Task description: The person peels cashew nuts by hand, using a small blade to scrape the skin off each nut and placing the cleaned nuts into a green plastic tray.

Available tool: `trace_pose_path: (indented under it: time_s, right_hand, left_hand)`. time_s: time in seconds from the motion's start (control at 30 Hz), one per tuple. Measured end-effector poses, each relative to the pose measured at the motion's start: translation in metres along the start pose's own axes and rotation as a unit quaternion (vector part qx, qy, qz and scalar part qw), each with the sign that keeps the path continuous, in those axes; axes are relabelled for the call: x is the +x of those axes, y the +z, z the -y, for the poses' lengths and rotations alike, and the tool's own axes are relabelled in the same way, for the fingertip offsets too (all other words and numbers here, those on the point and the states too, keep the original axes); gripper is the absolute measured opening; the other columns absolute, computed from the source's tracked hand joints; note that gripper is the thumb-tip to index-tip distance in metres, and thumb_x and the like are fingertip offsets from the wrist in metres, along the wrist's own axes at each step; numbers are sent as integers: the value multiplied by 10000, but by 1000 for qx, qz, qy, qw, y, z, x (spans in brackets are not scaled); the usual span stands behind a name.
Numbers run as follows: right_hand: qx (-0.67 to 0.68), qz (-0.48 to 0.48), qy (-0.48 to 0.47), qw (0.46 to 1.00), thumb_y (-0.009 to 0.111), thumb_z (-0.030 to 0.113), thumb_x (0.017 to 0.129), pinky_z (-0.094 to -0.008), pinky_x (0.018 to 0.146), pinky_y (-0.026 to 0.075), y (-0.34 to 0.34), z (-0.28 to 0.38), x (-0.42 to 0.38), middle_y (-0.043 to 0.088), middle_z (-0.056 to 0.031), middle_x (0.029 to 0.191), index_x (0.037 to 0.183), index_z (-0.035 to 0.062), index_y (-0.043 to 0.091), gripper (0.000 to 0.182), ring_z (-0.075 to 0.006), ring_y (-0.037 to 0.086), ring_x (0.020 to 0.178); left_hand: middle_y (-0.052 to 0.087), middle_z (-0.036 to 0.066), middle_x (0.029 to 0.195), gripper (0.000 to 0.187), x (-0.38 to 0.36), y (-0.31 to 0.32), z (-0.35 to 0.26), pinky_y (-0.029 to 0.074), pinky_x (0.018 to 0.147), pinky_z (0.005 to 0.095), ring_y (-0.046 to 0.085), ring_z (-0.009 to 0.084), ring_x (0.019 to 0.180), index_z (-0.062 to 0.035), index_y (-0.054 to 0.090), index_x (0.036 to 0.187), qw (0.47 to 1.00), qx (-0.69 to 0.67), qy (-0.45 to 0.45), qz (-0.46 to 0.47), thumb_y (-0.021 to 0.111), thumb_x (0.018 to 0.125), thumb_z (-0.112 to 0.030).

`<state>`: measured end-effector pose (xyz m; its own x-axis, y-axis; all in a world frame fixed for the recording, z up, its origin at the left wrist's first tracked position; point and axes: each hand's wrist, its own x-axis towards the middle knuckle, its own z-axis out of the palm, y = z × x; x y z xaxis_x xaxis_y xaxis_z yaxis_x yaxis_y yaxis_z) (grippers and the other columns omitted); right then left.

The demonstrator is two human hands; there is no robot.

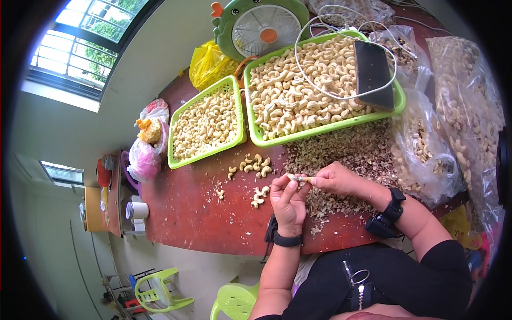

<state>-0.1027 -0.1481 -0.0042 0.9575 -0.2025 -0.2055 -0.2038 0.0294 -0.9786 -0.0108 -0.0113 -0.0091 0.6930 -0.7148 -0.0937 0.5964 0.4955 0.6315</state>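
My right hand [333,178] is closed around a small knife [306,180] with a yellowish handle and a short metal part pointing left. The knife meets the fingertips of my left hand [288,200], which are pinched on a small pale piece that looks like a cashew nut [290,176], mostly hidden by the fingers. Left of my hands, a group of loose cashew nuts [256,164] lies on the red table [197,224], with a smaller cluster of cashews [259,196] closer to me. Under my right hand spreads a heap of brown skin flakes [346,152].
Behind my hands stand a large green basket of cashews [325,126], with a phone [373,74] and white cable on top, and a smaller green basket [207,153]. A green fan [266,32] stands behind. Plastic bags of cashews [426,138] line the right side.
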Motion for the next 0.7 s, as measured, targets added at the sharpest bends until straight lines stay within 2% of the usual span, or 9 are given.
trace_pose_path:
  time_s: [0.17, 0.23, 0.43, 0.7]
  right_hand:
    - [19, -4, 0, 1000, 514, 352, 814, -220, 399, 317, 0, -4, 2, 435, 29, 463, 574, 38, 529, 395, -50, 378, 426]
    - [-8, -10, -14, 1000, 513, 352, 815, -222, 396, 316, 0, -5, 3, 437, 26, 460, 573, 41, 529, 395, -49, 378, 423]
    - [13, -5, 7, 1000, 514, 348, 814, -229, 391, 317, 3, -6, 2, 437, 24, 456, 574, 39, 534, 392, -56, 376, 415]
    - [-6, 1, -7, 1000, 516, 357, 809, -234, 397, 315, 1, 0, 0, 437, 23, 456, 574, 40, 540, 396, -57, 377, 422]
  left_hand:
    - [579, 89, 924, 175, -1, 3, 2, 515, 758, 358, 569, 219, 893, -51, 521, 955, 1000, 4, 9, 12, 498, 793, 10]
    - [572, 100, 939, 184, 0, 8, 2, 517, 752, 357, 565, 220, 899, -54, 511, 978, 999, -1, -3, -52, 502, 800, -9]
    - [562, 148, 944, 191, 1, 8, 1, 534, 709, 358, 564, 245, 903, -37, 497, 992, 998, -15, -15, -63, 509, 804, -7]
    - [577, 113, 920, 166, -1, 5, 0, 523, 737, 363, 566, 230, 901, -57, 523, 960, 999, -2, -9, -45, 512, 799, -19]
